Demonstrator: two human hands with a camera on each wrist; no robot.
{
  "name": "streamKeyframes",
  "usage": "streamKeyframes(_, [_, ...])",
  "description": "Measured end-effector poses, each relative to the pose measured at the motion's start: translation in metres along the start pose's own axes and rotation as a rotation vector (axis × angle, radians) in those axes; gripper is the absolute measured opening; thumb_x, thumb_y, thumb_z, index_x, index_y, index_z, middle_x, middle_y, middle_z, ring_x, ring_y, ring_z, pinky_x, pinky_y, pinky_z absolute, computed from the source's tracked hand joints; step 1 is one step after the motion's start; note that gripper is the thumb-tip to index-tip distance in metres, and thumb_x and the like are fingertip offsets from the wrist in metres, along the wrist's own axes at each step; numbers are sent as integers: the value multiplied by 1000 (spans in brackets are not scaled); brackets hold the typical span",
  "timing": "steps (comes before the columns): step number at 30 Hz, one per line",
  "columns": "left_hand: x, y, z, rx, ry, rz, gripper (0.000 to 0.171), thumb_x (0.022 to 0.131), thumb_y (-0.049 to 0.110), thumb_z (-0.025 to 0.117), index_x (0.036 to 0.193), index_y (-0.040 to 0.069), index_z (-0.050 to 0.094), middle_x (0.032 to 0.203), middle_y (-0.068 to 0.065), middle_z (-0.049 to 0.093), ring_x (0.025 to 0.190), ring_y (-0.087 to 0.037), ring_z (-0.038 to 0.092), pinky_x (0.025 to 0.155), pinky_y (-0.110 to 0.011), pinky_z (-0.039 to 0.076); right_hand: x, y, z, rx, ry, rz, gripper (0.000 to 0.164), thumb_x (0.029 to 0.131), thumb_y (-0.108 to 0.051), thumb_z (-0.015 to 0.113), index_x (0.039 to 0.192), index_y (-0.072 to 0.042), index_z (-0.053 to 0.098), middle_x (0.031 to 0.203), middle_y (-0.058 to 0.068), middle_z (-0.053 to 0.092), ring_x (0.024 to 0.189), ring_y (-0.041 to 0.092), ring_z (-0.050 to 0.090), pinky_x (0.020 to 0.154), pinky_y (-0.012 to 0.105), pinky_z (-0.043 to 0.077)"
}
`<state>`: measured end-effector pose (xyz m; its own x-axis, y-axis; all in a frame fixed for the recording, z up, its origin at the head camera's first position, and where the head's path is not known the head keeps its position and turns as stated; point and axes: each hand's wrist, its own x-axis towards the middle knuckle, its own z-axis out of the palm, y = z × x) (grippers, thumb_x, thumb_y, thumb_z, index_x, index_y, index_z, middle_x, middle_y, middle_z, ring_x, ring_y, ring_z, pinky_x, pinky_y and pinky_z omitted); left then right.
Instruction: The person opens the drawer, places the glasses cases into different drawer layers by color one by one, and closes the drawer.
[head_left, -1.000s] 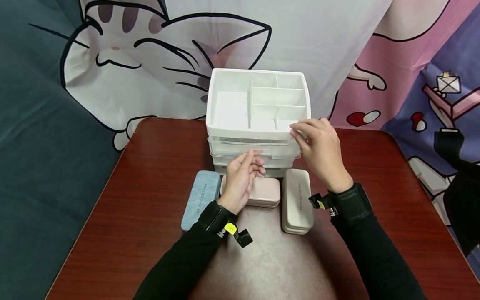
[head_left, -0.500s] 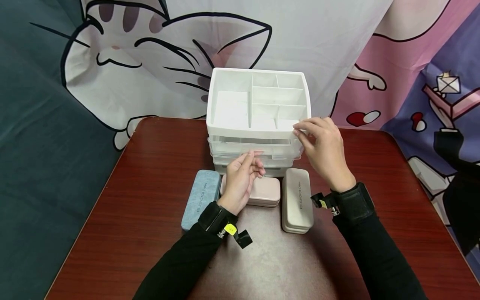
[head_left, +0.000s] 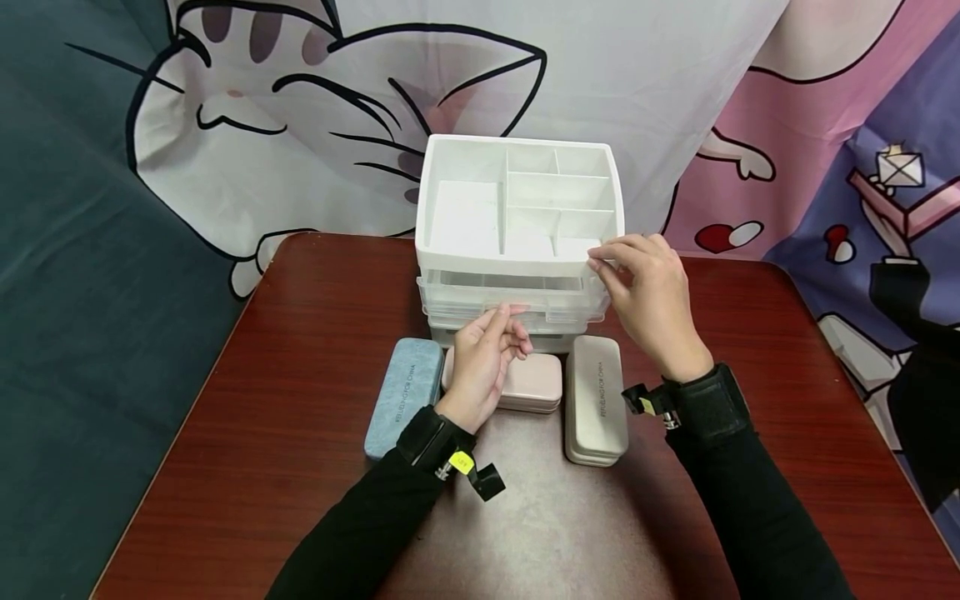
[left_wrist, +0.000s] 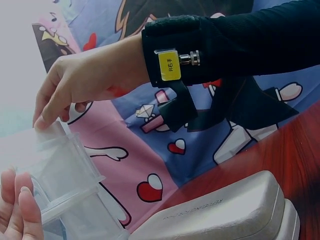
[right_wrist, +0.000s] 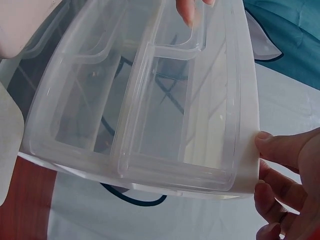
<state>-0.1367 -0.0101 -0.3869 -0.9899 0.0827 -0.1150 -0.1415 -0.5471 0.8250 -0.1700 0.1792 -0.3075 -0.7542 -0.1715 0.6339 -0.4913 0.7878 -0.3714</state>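
At organizer (head_left: 495, 265), right hand (head_left: 648, 293) touching, left hand (head_left: 482, 354) (perhaps).

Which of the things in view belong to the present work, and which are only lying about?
Seemingly in use:
white top tray, held at one corner
clear drawers beneath it

Apparently just lying about:
blue case
pink case
beige case

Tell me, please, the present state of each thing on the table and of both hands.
White top tray: uncovered, divided into compartments.
Clear drawers: stacked below the tray; whether fully shut, I cannot tell.
Blue case: closed, lying flat.
Pink case: closed, lying flat, partly hidden.
Beige case: closed, lying flat.
Left hand: fingers loose, before the drawer fronts.
Right hand: pinches the tray's rim near its front right corner.
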Motion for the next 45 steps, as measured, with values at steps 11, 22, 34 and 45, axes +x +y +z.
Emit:
streamKeyframes(11, [-2, -3, 3, -18, 8, 2, 36, 101, 25, 50, 115, -6, 61, 71, 1, 60, 61, -12, 57, 60, -20, 47, -1, 2, -1, 1, 3, 11, 15, 88, -11, 70, 100, -4, 75, 98, 12, 71, 82, 28, 52, 71, 38, 36])
streamKeyframes(22, [-5, -6, 4, -8, -10, 4, 35, 101, 25, 49, 115, -5, 61, 70, 2, 59, 60, -12, 56, 60, -20, 47, -3, 5, -2, 9, 1, 16, 15, 88, -9, 69, 101, -4, 75, 99, 13, 72, 83, 28, 53, 70, 36, 37])
streamKeyframes(34, [-10, -4, 5, 1, -15, 11, 38, 101, 26, 49, 118, -6, 60, 71, 1, 58, 60, -12, 56, 61, -21, 47, -2, 5, -5, 21, -18, 36, 15, 90, -10, 67, 103, -6, 75, 100, 9, 71, 75, 21, 59, 67, 32, 38])
streamKeyframes(45, [-16, -2, 1, 8, -12, 18, 36, 102, 24, 48, 117, -6, 61, 70, 0, 58, 61, -12, 55, 61, -21, 47, -2, 2, -2, 35, -35, 28, 16, 90, -13, 68, 103, -7, 75, 100, 6, 70, 66, 13, 49, 61, 24, 34])
